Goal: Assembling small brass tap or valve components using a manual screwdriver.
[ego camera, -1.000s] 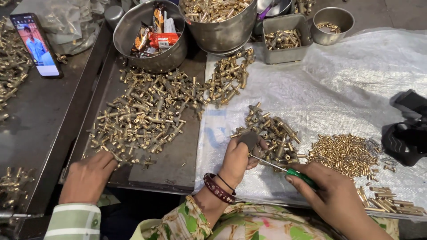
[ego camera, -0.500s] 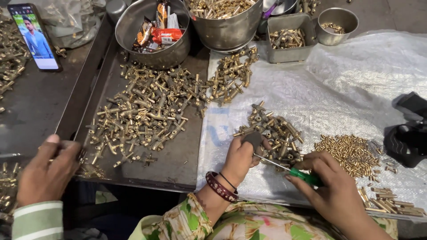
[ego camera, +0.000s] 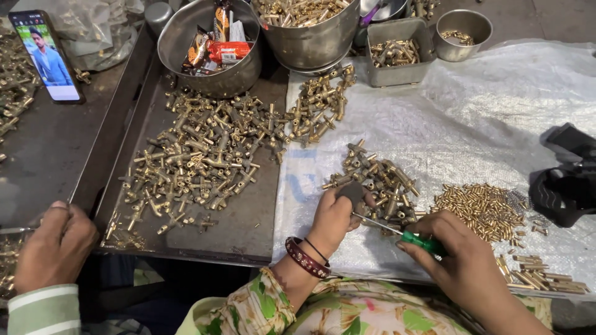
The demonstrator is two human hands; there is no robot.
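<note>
My left hand [ego camera: 334, 218], with a dark red bangle at the wrist, is closed around a small brass fitting [ego camera: 355, 191] at the near edge of a pile of brass fittings [ego camera: 380, 180]. My right hand [ego camera: 460, 260] grips a green-handled screwdriver [ego camera: 423, 242]. Its thin shaft points left, and the tip reaches the fitting in my left hand. Both hands hover over a white plastic sheet [ego camera: 472, 124].
A metal tray [ego camera: 248, 229] holds a large spread of brass fittings [ego camera: 198, 155]. Small brass pins [ego camera: 478, 208] lie to the right. Steel bowls [ego camera: 208, 43] and tins stand at the back. A phone [ego camera: 46, 56] lies far left. A co-worker's hand [ego camera: 53, 245] rests at the left.
The co-worker's hand has pulled off the tray's front corner and moved left. My two hands have stayed in place on the fitting and screwdriver.
</note>
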